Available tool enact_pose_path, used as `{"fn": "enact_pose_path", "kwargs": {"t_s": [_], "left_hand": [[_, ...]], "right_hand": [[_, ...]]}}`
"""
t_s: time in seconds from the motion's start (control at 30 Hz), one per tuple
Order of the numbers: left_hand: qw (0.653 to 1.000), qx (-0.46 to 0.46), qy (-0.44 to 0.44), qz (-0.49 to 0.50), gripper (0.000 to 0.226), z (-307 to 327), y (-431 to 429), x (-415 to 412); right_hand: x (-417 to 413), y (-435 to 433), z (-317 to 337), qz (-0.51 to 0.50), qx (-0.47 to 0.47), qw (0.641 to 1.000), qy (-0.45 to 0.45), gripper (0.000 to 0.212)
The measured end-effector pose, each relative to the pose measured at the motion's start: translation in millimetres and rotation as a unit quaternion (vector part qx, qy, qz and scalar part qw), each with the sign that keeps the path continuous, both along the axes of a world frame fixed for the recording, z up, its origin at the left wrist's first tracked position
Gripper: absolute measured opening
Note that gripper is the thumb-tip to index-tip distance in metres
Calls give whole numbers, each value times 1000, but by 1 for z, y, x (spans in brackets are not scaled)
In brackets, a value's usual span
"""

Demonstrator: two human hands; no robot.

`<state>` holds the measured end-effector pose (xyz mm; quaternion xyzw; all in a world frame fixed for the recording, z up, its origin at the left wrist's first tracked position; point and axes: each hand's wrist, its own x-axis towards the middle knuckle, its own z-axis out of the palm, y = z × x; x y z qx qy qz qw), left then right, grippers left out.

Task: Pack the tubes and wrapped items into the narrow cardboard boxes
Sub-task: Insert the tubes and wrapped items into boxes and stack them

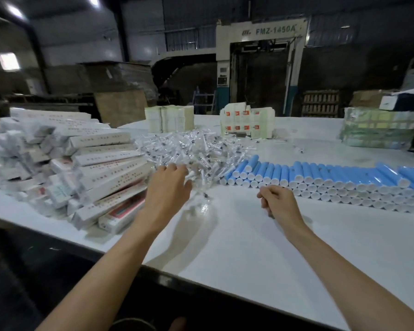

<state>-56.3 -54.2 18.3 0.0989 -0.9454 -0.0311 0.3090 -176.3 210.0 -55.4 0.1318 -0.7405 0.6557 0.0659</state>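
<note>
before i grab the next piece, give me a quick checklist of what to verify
1. Reach: ok, left hand is at the near edge of the wrapped items.
2. Grip: cannot tell, the left hand is blurred.
3. Spare hand: ok, right hand has curled fingers, nothing seen in it.
4. Supply: ok, blue tubes lie stacked just beyond the right hand.
5. Packing spot: not ok, narrow boxes lie stacked at left, none before the hands.
</note>
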Motion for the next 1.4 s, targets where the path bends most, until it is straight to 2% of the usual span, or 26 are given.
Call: {"fn": "enact_pose_path", "kwargs": {"t_s": [0.13,0.23,0.33,0.5,0.7,0.83,0.97,1.07,1.27,1.4], "left_hand": [[986,-47,22,157,32,11,-61,27],[974,-81,-23,211,46,18,-92,34],[966,-122,-59,219,59,18,-103,32],[968,-150,-56,195,57,20,-103,28],[990,-58,-35,125,55,18,-102,25],[990,-38,-56,124,73,24,-105,22],[992,-17,-50,114,45,31,-112,21],[995,20,-18,95,42,35,-109,24],[992,106,55,-34,44,65,-74,35],[950,248,79,-170,43,91,-37,35]], "right_hand": [[-1,-1,-1,9,-10,1000,5,29],[0,-3,-1,12,-9,1000,11,30],[1,-3,0,17,-3,1000,15,30],[2,-2,1,17,2,1000,15,30],[2,-2,1,16,5,1000,14,30],[2,-4,2,18,9,1000,16,30],[3,-4,2,23,15,1000,11,30],[4,-4,2,25,13,1000,7,31],[4,-5,3,21,19,1000,5,31],[6,-4,5,19,24,999,9,31]]}}
